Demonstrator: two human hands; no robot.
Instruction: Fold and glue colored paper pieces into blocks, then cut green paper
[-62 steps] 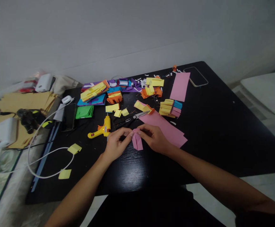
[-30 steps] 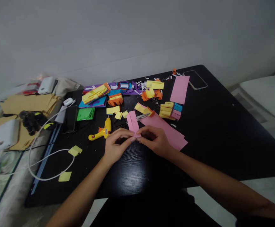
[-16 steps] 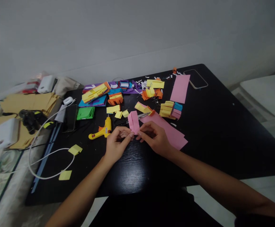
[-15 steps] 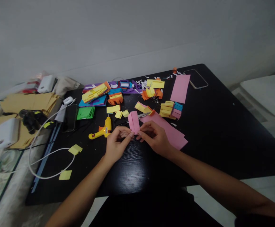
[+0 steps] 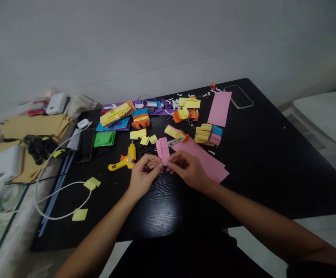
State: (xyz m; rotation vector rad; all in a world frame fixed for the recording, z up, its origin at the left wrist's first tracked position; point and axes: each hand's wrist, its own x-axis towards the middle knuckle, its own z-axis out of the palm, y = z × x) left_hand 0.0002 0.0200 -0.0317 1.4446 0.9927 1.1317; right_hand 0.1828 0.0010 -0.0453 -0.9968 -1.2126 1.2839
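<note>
Pink paper piece (image 5: 162, 148) is held in both hands over the middle of a black table (image 5: 272, 166), its near end pinched between the thumb and fingers of the left hand (image 5: 145, 172) and those of the right hand (image 5: 189, 170). The fingertips are brought nearly together, and a lengthwise crease is shown along the paper, its far end pointed away from the person. Scissors (image 5: 174, 141) are partly hidden behind it. By the right hand, larger pink sheets (image 5: 204, 158) are overlapped and partly covered by the hand. A yellow glue gun (image 5: 130, 155) is laid just beside the left hand. Farther back, folded green paper (image 5: 105, 139) and a bundle of yellow, blue and pink strips (image 5: 205, 134) are set out. Whether the table is touched by the held paper cannot be told.
</note>
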